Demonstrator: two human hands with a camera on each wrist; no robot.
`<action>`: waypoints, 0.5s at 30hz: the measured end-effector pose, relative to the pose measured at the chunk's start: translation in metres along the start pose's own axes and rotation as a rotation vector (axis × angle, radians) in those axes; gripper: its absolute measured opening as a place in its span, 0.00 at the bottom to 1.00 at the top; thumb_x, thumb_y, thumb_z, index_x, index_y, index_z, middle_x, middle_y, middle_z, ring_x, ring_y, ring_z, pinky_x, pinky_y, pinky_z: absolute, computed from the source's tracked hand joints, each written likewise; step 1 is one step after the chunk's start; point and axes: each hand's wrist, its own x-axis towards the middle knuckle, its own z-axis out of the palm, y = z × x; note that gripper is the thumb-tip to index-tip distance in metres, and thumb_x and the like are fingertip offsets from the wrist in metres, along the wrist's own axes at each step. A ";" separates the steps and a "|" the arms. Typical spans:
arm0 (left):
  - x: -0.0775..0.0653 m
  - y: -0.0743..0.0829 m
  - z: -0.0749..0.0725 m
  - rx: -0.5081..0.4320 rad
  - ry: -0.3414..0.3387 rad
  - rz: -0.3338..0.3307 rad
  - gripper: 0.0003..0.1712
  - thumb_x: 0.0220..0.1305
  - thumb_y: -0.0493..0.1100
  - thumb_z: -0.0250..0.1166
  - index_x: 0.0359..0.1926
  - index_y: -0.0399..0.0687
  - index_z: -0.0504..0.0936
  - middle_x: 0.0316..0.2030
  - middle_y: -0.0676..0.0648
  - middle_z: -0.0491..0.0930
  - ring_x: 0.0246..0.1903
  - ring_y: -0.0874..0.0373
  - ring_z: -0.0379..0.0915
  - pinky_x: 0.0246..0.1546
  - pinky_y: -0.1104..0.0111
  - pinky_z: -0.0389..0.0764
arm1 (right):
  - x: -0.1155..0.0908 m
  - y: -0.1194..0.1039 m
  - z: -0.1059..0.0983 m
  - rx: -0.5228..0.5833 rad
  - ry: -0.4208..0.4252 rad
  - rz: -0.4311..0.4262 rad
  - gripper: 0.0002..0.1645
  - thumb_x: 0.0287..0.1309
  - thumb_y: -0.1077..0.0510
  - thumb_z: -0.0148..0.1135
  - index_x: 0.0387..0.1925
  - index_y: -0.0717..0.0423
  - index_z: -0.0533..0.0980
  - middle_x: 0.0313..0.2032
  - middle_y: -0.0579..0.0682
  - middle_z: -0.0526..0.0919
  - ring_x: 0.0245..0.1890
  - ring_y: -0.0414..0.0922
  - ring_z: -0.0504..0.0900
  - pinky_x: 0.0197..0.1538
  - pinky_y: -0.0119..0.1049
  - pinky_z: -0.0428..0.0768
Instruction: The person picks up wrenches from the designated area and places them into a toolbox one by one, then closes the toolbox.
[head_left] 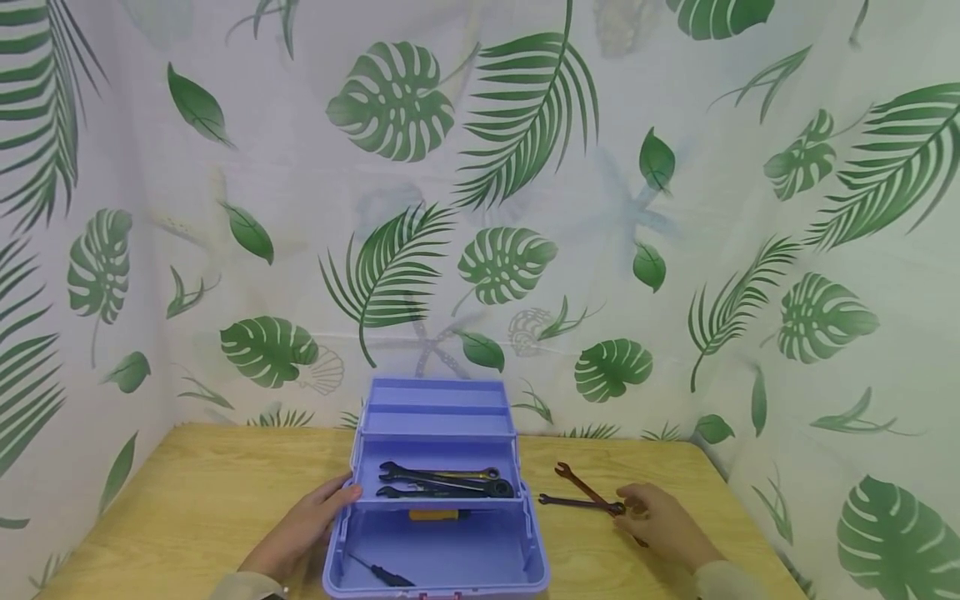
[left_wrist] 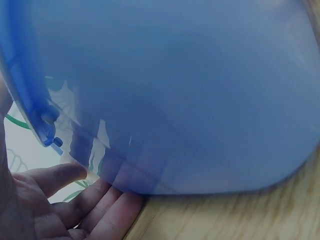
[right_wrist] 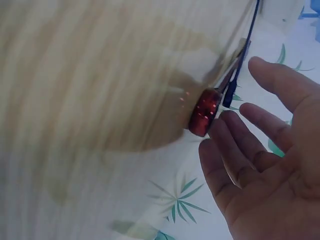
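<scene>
A blue plastic toolbox stands open on the table. My left hand is at its left side, a fingertip at the edge of the raised tray; in the left wrist view its fingers lie against the box wall. Several wrenches rest in that tray. To the right, a reddish-brown wrench and a dark wrench lie crossed on the table. Beside their ends is my right hand; the right wrist view shows its fingers spread loosely close to the red wrench end, gripping nothing.
In the toolbox bottom lies a screwdriver with a dark handle. A yellow-handled tool shows partly under the tray. A leaf-patterned cloth hangs behind and beside the wooden table.
</scene>
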 end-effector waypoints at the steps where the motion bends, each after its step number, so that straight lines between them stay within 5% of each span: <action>1: 0.000 0.000 0.000 0.001 0.000 0.000 0.45 0.72 0.59 0.62 0.76 0.33 0.62 0.62 0.29 0.77 0.52 0.42 0.83 0.50 0.51 0.87 | 0.001 0.001 0.001 -0.009 -0.002 -0.004 0.29 0.59 0.54 0.76 0.57 0.65 0.79 0.49 0.52 0.84 0.46 0.49 0.83 0.50 0.50 0.85; 15: -0.001 0.000 0.000 0.019 0.009 -0.001 0.45 0.72 0.60 0.61 0.77 0.34 0.62 0.64 0.29 0.76 0.53 0.42 0.82 0.52 0.50 0.85 | 0.009 0.002 0.009 -0.134 0.030 0.019 0.24 0.57 0.54 0.77 0.53 0.60 0.83 0.45 0.48 0.84 0.46 0.48 0.83 0.55 0.54 0.83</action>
